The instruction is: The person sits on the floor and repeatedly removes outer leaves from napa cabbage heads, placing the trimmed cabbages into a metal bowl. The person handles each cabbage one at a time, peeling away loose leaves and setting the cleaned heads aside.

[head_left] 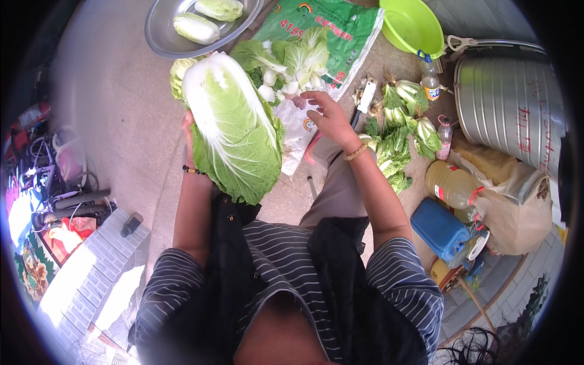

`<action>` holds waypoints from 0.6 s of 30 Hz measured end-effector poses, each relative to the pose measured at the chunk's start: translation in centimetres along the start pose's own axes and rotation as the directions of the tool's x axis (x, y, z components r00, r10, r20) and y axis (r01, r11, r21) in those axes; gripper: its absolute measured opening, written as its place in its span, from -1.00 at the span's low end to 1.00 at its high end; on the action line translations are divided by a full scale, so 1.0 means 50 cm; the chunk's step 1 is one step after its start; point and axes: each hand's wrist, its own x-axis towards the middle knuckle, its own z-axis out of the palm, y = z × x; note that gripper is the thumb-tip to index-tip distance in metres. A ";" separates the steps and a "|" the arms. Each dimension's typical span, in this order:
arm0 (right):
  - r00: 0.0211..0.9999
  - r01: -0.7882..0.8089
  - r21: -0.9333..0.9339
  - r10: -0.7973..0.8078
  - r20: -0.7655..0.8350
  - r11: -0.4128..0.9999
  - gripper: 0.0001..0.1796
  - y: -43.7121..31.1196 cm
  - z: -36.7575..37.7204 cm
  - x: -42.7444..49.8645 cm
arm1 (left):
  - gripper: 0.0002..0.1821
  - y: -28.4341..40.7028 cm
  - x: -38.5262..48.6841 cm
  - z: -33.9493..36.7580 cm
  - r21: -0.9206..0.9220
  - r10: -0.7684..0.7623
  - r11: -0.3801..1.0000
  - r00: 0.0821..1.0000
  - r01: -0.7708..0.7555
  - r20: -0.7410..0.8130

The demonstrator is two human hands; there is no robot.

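A large napa cabbage (232, 127), white at its base and green at the leaf tips, rests in my left hand (188, 130), which grips it from the left side. The cabbage hides most of that hand. My right hand (332, 116) is held apart from it with fingers spread and nothing in them. Beyond the hands, loose cabbage leaves and white stem pieces (296, 59) lie piled on a green printed plastic sack (356, 27). A cleaver (366, 96) with a black handle lies on the ground right of the sack, beside root scraps.
Two trimmed cabbages (196, 28) sit in a metal basin (157, 34). Further right are a lime-green plastic basin (410, 27), several small cabbages (397, 132), plastic bottles (445, 137), a blue jerrycan (440, 228) and a large ribbed metal drum (497, 105). Bicycles (77, 200) stand at the left.
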 end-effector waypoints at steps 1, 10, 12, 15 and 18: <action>0.999 -0.032 -0.008 0.032 -0.021 0.999 -0.57 0.024 0.006 -0.002 | 0.06 0.001 -0.008 -0.004 -0.002 0.003 1.000 1.000 -0.003 -0.008; 0.880 -0.169 0.289 0.276 -0.386 0.942 -0.70 0.153 -0.028 0.090 | 0.03 0.041 -0.011 -0.012 0.051 0.029 0.998 0.998 -0.026 -0.054; 0.930 -0.263 0.065 0.271 -0.250 0.963 -0.69 0.186 -0.010 0.122 | 0.02 0.057 -0.009 -0.006 0.077 0.037 0.997 0.997 -0.032 -0.066; 0.948 -0.318 -0.164 0.314 -0.055 0.934 -0.61 0.144 0.038 0.165 | 0.01 0.057 0.006 -0.015 0.107 0.032 0.994 0.995 -0.023 -0.092; 0.982 -0.080 -0.556 0.160 0.097 0.827 -0.39 0.233 0.110 0.237 | 0.00 0.048 0.036 -0.004 0.143 -0.007 0.989 0.993 0.024 -0.120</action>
